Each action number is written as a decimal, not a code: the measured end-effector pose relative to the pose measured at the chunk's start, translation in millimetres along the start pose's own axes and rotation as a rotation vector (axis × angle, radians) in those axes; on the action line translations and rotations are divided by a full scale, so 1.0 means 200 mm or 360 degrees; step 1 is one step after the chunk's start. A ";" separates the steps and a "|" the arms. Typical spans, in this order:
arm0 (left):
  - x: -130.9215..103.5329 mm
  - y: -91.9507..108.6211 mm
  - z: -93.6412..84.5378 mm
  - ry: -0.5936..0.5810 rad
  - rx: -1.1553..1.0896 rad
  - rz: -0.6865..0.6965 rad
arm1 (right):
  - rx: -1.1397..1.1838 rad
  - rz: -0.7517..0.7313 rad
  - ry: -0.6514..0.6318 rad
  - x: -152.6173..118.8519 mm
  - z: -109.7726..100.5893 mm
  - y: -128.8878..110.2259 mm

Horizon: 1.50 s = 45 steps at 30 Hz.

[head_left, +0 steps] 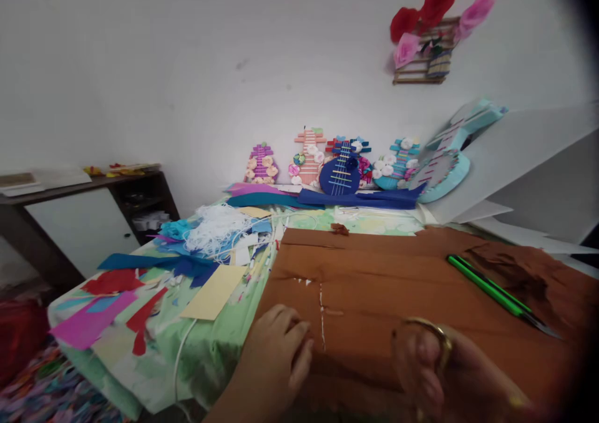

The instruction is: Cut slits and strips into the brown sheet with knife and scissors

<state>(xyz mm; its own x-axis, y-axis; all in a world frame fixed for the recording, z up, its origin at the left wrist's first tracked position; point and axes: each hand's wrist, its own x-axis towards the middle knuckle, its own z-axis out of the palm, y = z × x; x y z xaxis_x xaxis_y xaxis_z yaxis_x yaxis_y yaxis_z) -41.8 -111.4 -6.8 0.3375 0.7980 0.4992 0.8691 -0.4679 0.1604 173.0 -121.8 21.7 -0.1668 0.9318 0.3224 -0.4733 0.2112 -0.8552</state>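
Observation:
A wide sheet of brown paper (pixel 374 273), creased and with a white-showing slit, covers the near right of the table. At its left edge lies my left hand (pixel 278 354), fingers bent and closed against the paper; their undersides are hidden. My right hand (pixel 421 373), blurred, is closed around gold-handled scissors (pixel 442 335) over the near part of the sheet. The scissors' blades cannot be made out. To the right, a green utility knife (pixel 491 289) rests on the brown paper with its blade pointing to the near right.
Left on the green-patterned tablecloth (pixel 159 373) lie a yellow card (pixel 215 292), white string (pixel 218 229) and coloured paper scraps (pixel 100 320). Decorated toy lutes (pixel 341 170) line the wall. Large white boards (pixel 524 161) lean at the right. A cabinet (pixel 84 223) stands left.

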 end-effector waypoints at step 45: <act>-0.09 -0.04 0.06 -0.0281 -0.0204 0.0030 | -0.0100 0.0136 0.0344 0.40 0.31 0.39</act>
<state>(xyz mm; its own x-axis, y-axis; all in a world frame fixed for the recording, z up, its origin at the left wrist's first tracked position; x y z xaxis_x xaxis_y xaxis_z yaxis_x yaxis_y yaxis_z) -51.4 -117.1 -27.1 0.4208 0.8377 0.3481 0.8130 -0.5185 0.2650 69.8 -49.1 5.8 -0.0116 0.9872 0.1593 -0.4099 0.1406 -0.9012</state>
